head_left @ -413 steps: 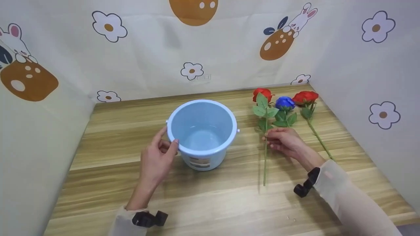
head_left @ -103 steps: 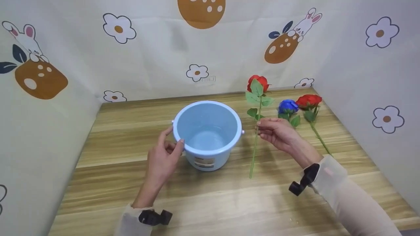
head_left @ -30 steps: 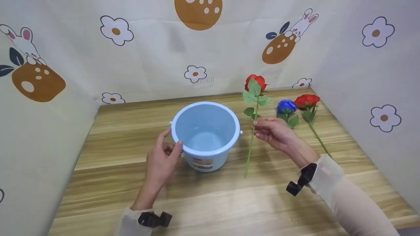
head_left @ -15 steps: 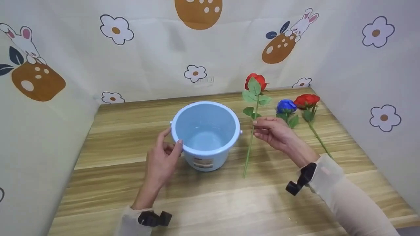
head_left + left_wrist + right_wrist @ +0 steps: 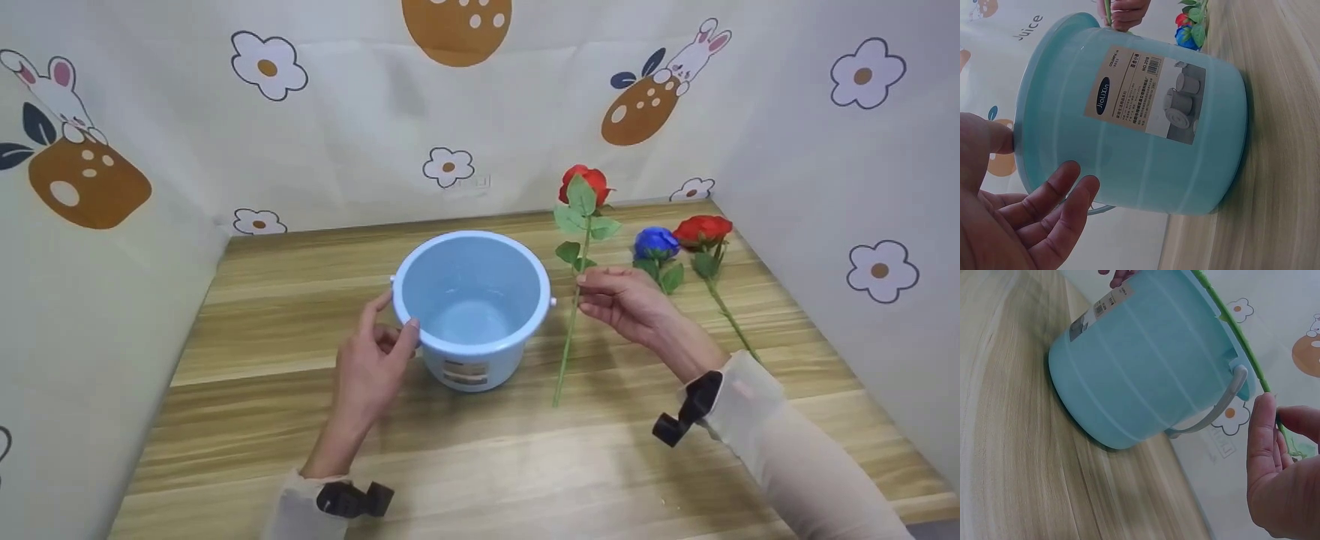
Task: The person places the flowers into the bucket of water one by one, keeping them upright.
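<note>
A light blue bucket [image 5: 469,367] stands upright on the table, its inside bare. My left hand [image 5: 371,364] holds its near left rim between thumb and index finger; in the left wrist view the other fingers [image 5: 1081,194] curl beside the wall, near the label [image 5: 1145,93]. Right of the bucket, my right hand [image 5: 626,304] pinches the green stem [image 5: 568,345] of a red rose [image 5: 585,185] between thumb and fingertips. The rose is held up, bloom at the top, its stem slanting down toward the bucket's side. In the right wrist view the stem [image 5: 1235,326] overlaps the bucket's rim.
A blue rose [image 5: 656,244] and another red rose [image 5: 703,230] lie at the table's back right; my right hand hides the blue one's stem. The bucket's handle [image 5: 1224,402] hangs at its far side. Patterned cloth walls [image 5: 345,135] enclose the wooden table [image 5: 262,360].
Since the oldest frame, my right hand has raised the red rose off the table and carried it left toward the bucket. Over the last second its stem tip drifts slightly left; my left hand stays put.
</note>
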The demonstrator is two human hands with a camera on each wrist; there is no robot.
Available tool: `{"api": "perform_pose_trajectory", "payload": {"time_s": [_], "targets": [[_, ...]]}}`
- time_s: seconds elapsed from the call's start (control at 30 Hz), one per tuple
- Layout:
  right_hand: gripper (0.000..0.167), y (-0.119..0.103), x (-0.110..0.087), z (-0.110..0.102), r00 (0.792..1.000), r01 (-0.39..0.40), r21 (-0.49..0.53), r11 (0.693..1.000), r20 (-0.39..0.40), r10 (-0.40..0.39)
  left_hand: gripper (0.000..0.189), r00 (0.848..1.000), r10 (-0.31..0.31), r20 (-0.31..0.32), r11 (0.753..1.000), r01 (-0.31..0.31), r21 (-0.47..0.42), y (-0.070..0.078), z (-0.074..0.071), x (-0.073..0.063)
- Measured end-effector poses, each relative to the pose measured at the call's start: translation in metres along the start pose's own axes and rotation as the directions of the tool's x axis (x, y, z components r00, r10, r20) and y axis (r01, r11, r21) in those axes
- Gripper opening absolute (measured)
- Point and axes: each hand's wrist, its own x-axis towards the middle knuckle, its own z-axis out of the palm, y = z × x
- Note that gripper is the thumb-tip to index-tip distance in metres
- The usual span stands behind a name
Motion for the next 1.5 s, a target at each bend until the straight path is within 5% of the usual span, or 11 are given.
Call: {"api": "perform_pose_trajectory", "payload": {"time_s": [0.23,0.57,0.77,1.5], "targets": [[0.022,0.0007,0.0005,0.0006,1.0,-0.009,-0.017,1.0,0.009,0.009,0.057,1.0,-0.013,0.005,1.0,0.013,0.005,0.0008,-0.0004,0.0015],[0.007,-0.001,0.0012,0.003,1.0,-0.028,-0.081,0.996,-0.013,0.027,0.056,1.0,-0.017,0.01,1.0,0.017,0.001,0.001,-0.0005,0.0011],[0.017,-0.0018,0.0013,0.0034,0.999,-0.027,-0.111,0.993,-0.025,0.024,0.053,0.999,0.037,-0.015,0.999,-0.037,-0.015,-0.0006,0.0005,0.0008],[0.027,-0.0022,0.0022,0.0071,0.999,-0.023,-0.099,0.995,-0.029,0.02,0.057,1.0,-0.005,0.005,1.0,0.005,-0.004,0.0002,-0.0003,0.0003]]}}
